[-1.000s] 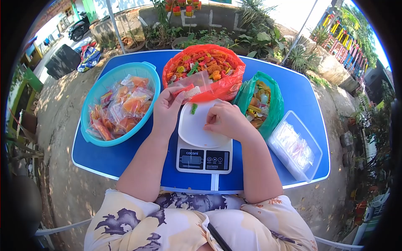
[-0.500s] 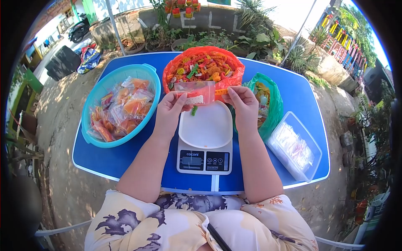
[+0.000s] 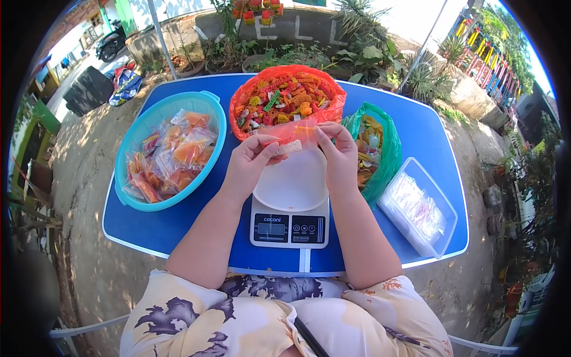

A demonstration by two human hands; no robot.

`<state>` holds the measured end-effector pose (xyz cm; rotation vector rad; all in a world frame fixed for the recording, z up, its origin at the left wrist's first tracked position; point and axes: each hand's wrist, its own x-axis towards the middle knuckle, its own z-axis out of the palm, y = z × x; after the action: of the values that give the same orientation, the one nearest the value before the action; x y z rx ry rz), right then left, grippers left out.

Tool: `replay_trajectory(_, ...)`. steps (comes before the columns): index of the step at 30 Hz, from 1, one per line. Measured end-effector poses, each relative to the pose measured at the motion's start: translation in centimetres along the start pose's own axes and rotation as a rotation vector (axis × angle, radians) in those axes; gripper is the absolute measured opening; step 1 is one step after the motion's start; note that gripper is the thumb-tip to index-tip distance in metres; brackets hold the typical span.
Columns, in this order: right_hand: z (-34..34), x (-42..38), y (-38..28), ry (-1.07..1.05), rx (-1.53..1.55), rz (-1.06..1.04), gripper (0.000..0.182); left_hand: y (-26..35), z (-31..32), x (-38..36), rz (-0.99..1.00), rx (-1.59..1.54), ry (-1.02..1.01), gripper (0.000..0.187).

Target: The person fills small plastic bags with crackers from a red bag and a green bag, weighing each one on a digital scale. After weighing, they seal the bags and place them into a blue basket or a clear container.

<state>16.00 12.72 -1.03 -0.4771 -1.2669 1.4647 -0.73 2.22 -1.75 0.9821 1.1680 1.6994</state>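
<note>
Above the scale's white tray [image 3: 290,187], a small clear plastic bag [image 3: 300,132] is stretched between my hands. My left hand [image 3: 251,165] is closed, pinching a small white ridged piece [image 3: 290,147] near the bag's left end; red shows beside it. My right hand [image 3: 339,153] is closed on the bag's right end, where an orange piece [image 3: 304,130] shows, apparently through the plastic. Just beyond them lies an open red plastic bag [image 3: 285,98] full of small red, orange, yellow and green ridged pieces. The digital scale [image 3: 289,229] stands below my hands.
On the blue table [image 3: 202,232], a turquoise basket [image 3: 169,205] at left holds filled clear packets. A green plastic bag [image 3: 386,154] with yellowish contents stands at right, beside a clear tub [image 3: 443,238] of flat plastic bags. Plants and a low wall are behind.
The small bag has tilted, its right end now higher. The orange piece by my right fingers now overlaps the bag. A green piece below my left hand is out of sight.
</note>
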Motion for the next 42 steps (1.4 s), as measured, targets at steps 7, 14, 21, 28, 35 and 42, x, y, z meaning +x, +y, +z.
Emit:
replay_trajectory(7, 0.4, -0.1, 0.3, 0.021, -0.147, -0.152, 0.009, 0.2, 0.0, -0.1, -0.018, -0.008, -0.007, 0.019)
replay_trajectory(14, 0.9, -0.4, -1.1, -0.103, 0.093, 0.220, 0.018, 0.6, 0.1, -0.4, -0.040, -0.004, -0.068, 0.019)
replay_trajectory(21, -0.5, 0.2, 0.1, -0.283, 0.018, 0.343, 0.024, 0.8, -0.3, -0.4, -0.048, 0.049, -0.162, 0.019)
replay_trajectory(28, 0.9, -0.4, 0.1, -0.160, -0.023, 0.145, 0.016, 0.5, -0.8, 0.1, 0.046, -0.084, 0.025, 0.021)
replay_trajectory(35, 1.7, -0.9, 0.7, -0.555, -0.984, -0.651, 0.022, 0.5, -0.8, 0.0, 0.294, -0.115, 0.194, 0.016)
replay_trajectory(42, 1.1, -1.5, 0.5, -0.672, -1.270, -0.468, 0.021, 0.3, -1.3, 0.2, 0.249, -0.072, 0.205, 0.017)
